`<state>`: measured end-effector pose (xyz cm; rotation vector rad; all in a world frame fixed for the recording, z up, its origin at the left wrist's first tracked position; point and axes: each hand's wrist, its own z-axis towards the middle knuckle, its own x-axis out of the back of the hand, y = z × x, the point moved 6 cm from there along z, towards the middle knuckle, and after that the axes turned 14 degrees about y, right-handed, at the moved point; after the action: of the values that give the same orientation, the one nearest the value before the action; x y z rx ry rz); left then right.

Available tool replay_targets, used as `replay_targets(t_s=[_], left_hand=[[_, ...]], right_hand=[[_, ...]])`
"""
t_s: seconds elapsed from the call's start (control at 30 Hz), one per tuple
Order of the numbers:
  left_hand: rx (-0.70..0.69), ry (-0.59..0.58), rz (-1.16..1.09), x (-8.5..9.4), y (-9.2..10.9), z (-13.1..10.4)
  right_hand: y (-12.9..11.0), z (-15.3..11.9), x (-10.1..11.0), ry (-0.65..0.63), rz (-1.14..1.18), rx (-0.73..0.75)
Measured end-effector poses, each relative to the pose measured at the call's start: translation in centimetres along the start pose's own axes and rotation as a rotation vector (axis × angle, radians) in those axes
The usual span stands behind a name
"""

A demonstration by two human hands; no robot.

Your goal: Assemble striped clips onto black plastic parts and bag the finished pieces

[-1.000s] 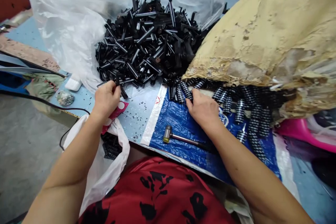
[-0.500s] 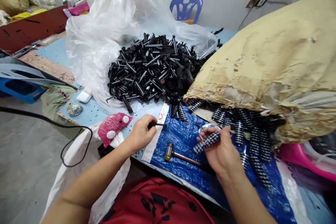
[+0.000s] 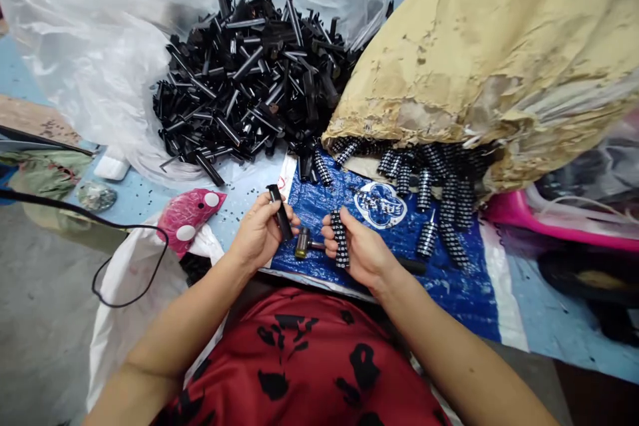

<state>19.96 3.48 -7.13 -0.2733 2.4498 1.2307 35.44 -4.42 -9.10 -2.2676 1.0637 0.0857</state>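
Note:
My left hand [image 3: 260, 226] grips a black plastic piece [image 3: 281, 214], a slim stick with a wider hooked end at the top. In my right hand [image 3: 360, 245] is a black cylinder with rows of small white marks [image 3: 341, 239], held upright between thumb and fingers. The two pieces are apart, side by side above the table edge. Between my hands lies a small hammer [image 3: 303, 243], its handle partly hidden behind my right hand. Beyond them is a large pile of similar black plastic pieces [image 3: 249, 86]. More white-marked cylinders [image 3: 449, 206] spill at the right.
A torn yellow sack [image 3: 439, 60] leans over the cylinders on a blue woven sheet [image 3: 314, 206]. Clear plastic [image 3: 90, 46] surrounds the black pile. A pink bundle [image 3: 192, 216] sits at the left table edge near a black cable [image 3: 134, 226]. A pink tray [image 3: 539, 213] stands right.
Both hands have come closer together in front of my body. The black piece and the marked cylinder are now turned more upright. The camera view has tilted down.

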Motion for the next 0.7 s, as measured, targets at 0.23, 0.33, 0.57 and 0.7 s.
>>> replay_targets(t_s=[0.23, 0.33, 0.57, 0.7], left_hand=[[-0.064, -0.127, 0.254, -1.7, -2.2, -0.8], [-0.169, -0.113, 0.349, -2.6, -3.0, -1.3], [-0.418, -0.153, 0.479, -5.4, -3.7, -2.1], [-0.349, -0.137, 0.498, -4.7, -3.1, -2.3]], right_hand=[[-0.8, -0.9, 0.5, -0.072, 0.063, 0.316], [-1.0, -1.3, 0.6, -0.041, 0.123, 0.369], [-0.5, -1.0, 0.5, 0.094, 0.149, 0.54], [-1.9, -2.3, 1.7, -0.022, -0.393, 1.049]])
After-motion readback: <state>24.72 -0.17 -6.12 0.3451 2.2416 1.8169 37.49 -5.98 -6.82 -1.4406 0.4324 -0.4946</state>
